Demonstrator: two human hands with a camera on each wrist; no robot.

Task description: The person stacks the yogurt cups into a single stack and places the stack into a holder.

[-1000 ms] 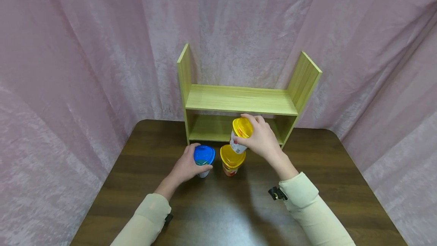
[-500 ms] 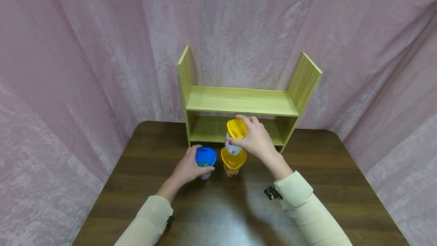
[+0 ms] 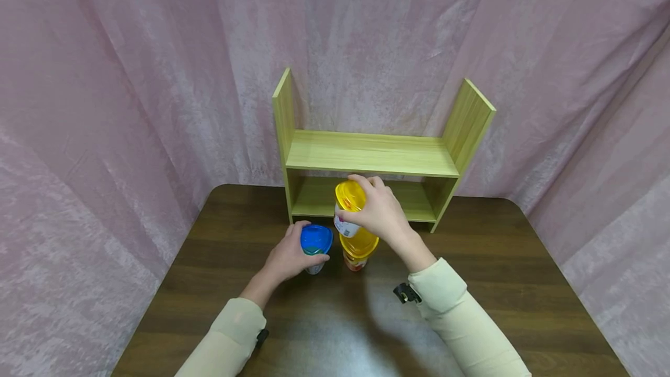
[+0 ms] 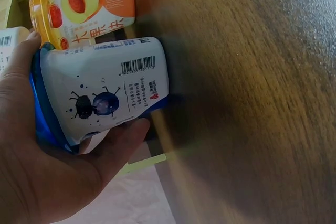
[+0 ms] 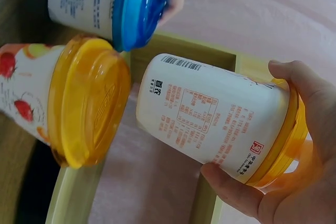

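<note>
My left hand (image 3: 287,253) grips a white yogurt cup (image 4: 105,85) with a blue lid (image 3: 316,238), the fingers on its far side and the thumb on the near side. In the head view, my right hand (image 3: 381,211) holds up another yogurt cup (image 5: 210,116), white with a yellow lid (image 3: 349,195), by its upper part. Below it stands a third yogurt cup (image 3: 356,262), also yellow-lidded, with fruit printed on its side; the raised cup overlaps its lid in the head view. That third cup is right beside the blue-lidded one.
Behind the cups, a light wooden shelf unit (image 3: 371,153) with two levels and raised side panels stands at the back of the dark wooden table (image 3: 502,260). Pink curtains (image 3: 377,34) hang behind and around the table.
My right hand has moved left with the raised yellow-lidded cup, bringing it over the left part of the standing one. The left hand and blue-lidded cup have barely shifted.
</note>
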